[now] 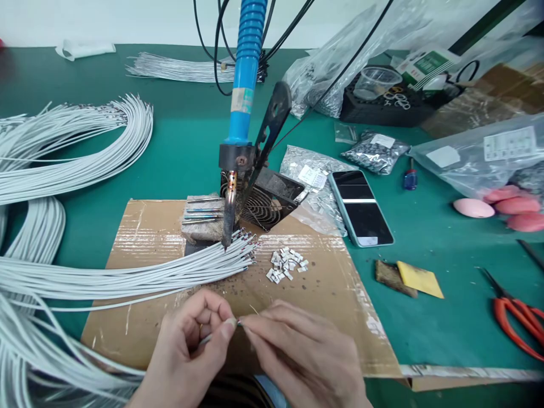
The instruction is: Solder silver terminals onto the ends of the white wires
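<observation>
My left hand [193,345] is closed in a pinch on a white cable [205,339] close to its end. Right against it, my right hand [301,351] pinches at the cable's tip; whatever small piece lies between those fingers is mostly hidden. A thin strand pokes up above the right fingers. Beyond the hands, a bundle of white cables [161,277] lies with its stripped ends under a blue soldering iron [243,102], which hangs tip down in a holder. To the right of those ends sits a small pile of silvery-white pieces [285,264].
A cardboard sheet [140,238] covers the green table [182,130]. Behind the iron's tip stand a black fan [272,198] and a block with metal rods [202,215]. Rightward lie a phone [361,209], yellow sponge [420,279], red-handled scissors [516,320] and plastic bags [488,147]. Coiled cables [85,158] fill the left.
</observation>
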Demonstrator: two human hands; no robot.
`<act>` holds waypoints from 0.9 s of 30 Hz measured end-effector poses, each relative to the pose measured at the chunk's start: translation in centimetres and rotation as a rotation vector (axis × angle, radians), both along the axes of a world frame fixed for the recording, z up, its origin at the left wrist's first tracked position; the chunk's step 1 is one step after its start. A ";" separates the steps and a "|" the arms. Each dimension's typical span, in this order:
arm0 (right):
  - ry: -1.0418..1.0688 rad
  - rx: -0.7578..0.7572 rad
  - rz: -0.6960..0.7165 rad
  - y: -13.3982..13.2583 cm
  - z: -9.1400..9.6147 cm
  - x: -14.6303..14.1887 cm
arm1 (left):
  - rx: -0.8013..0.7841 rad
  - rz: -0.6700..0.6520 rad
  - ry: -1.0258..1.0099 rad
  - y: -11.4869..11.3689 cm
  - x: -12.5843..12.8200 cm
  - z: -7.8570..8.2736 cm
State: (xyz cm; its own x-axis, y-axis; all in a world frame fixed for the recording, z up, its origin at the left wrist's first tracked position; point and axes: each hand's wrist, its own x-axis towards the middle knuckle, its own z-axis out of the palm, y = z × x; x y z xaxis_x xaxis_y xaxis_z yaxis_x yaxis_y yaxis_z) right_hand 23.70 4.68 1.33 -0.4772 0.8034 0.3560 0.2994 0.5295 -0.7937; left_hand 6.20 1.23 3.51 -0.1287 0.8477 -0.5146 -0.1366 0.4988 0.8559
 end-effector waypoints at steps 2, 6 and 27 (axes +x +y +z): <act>0.107 -0.102 -0.086 0.0 -0.2 -0.1 | -0.013 0.015 0.006 0.2 0.1 0.2; 0.307 -0.302 -0.298 -0.1 -0.4 -0.1 | -0.004 0.080 0.025 0.4 0.1 0.4; 0.444 -0.594 -0.279 -0.9 -0.9 -2.0 | 0.043 0.119 0.022 0.1 0.2 -0.5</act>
